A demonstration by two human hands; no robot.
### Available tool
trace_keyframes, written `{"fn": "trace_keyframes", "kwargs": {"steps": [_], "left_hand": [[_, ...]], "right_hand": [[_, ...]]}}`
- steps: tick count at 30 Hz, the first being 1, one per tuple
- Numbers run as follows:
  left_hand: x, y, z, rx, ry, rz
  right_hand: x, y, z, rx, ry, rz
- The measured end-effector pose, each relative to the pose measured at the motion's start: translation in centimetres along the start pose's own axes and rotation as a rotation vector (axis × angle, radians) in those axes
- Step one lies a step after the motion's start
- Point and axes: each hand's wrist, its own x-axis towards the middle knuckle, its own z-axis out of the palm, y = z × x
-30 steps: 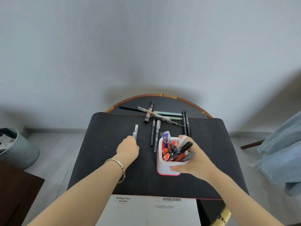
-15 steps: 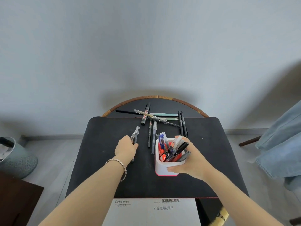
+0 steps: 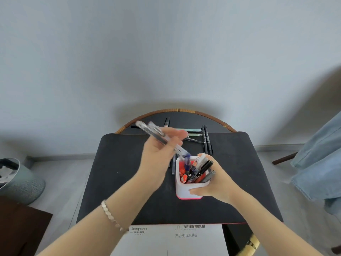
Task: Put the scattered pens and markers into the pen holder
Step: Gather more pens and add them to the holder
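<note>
Now the left hand (image 3: 158, 154) has lifted off the bench (image 3: 118, 163) — fingers pinching seemingly two blurred clear pens (image 3: 156, 134) over the pen holder (image 3: 186, 191), which the right hand (image 3: 217, 183) grips mid-bench; the near-edge booklet (image 3: 166, 239) reads "Suning".

1 white square plastic pen holder with a pink base (image 3: 186, 189) stands on 1 black mat (image 3: 118, 163), packed with pens too crowded to count. 2 clear-barrelled pens (image 3: 158, 134) are gripped in 1 hand (image 3: 158, 156). At the far edge lie 2 thin black markers (image 3: 206, 139), 2 pale green pens (image 3: 190, 130) and 1 black marker with a red label (image 3: 167, 121). 1 white printed sheet (image 3: 175, 241) lies near.
</note>
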Motion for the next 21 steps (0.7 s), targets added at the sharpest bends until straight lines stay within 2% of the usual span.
{"fn": "trace_keyframes", "kwargs": {"steps": [3,5,9,11,13,17,20,21], "left_hand": [[-0.5,-2.3,0.9,0.422,-0.097,-0.122],[-0.5,-3.5,1.3,0.604,-0.116,-0.140],[-0.3,-3.4,0.8,0.601,0.014,0.161],[0.0,-3.1,0.6,0.693,-0.049,0.323],[0.3,-3.3,0.8,0.864,-0.138,0.364],[0.7,-4.9,1.0,1.095,-0.251,0.292],[0.4,-4.4,1.4,1.077,-0.450,0.129],[0.4,-4.1,1.6,0.975,-0.480,0.007]], "right_hand": [[0.0,0.2,-0.1,0.060,-0.016,-0.017],[0.1,0.3,-0.1,0.067,-0.025,-0.024],[0.2,0.6,0.0,0.028,-0.014,-0.015],[0.2,0.8,0.0,0.015,-0.014,0.000],[0.2,0.8,0.0,0.018,-0.021,0.007],[0.2,0.8,0.0,0.022,0.000,-0.010],[0.0,0.6,0.0,0.023,0.023,-0.044],[-0.1,0.7,0.0,0.040,0.040,-0.059]]}}
